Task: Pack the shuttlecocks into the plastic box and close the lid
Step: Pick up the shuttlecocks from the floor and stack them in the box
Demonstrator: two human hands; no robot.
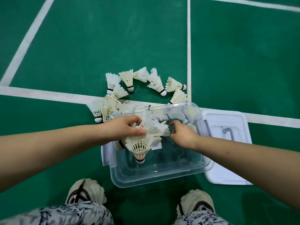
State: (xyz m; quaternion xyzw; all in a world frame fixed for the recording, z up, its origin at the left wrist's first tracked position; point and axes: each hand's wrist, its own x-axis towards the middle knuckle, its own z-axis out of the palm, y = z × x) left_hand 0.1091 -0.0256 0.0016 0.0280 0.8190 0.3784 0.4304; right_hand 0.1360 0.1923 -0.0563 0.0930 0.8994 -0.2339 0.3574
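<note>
At the near edge stand the person's two pale shoes [86,191], with patterned trouser legs [65,213] above them in the picture's bottom corners. Just beyond the toes the clear plastic box [155,177] sits on the green court floor [97,46], its top uncovered.

Both bare forearms reach in over the box. Between the hands, above the box's left half, is a bunch of shuttlecocks [146,138]. The nearest one points its cork down and toward the person, inside the box walls; whether it touches the bottom cannot be told. A second cork with a black band shows at the box's left wall.

The left hand [125,129] grips the bunch from the left, with fingers and thumb curled round the feathers. The right hand [183,135] has its fingers curled, and thumb and fingertips pinch the feather tips at the bunch's right edge.

The white lid [230,159] lies flat on the floor touching the box's right side, partly under its rim.

Past the far wall of the box, loose shuttlecocks [155,80] lie on their sides in a rough arc. The nearest of them are against the box, and some lie across a white court line [48,94].
</note>
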